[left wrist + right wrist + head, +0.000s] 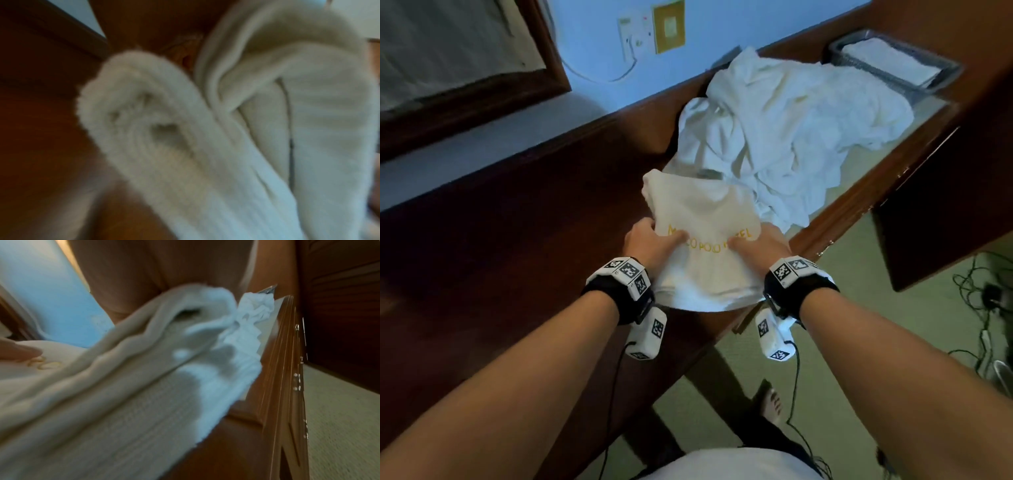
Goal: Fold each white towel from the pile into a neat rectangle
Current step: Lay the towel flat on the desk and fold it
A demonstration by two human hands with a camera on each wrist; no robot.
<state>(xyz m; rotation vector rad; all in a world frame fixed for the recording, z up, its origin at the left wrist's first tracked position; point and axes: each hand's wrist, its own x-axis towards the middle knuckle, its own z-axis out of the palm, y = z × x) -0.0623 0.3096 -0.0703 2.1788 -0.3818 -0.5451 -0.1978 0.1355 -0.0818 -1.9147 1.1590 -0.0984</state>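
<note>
On the desk point(524, 219), both hands grip one folded towel point(705, 219) (yellow lettering).

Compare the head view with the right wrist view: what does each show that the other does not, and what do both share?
Head view only: both hands, left and right, gripping the folded towel, the wire basket, wall socket.
Right wrist view only: the towel's stacked layers edge-on.
Both: the folded towel's gold lettering, the crumpled pile, the wooden desk.
</note>
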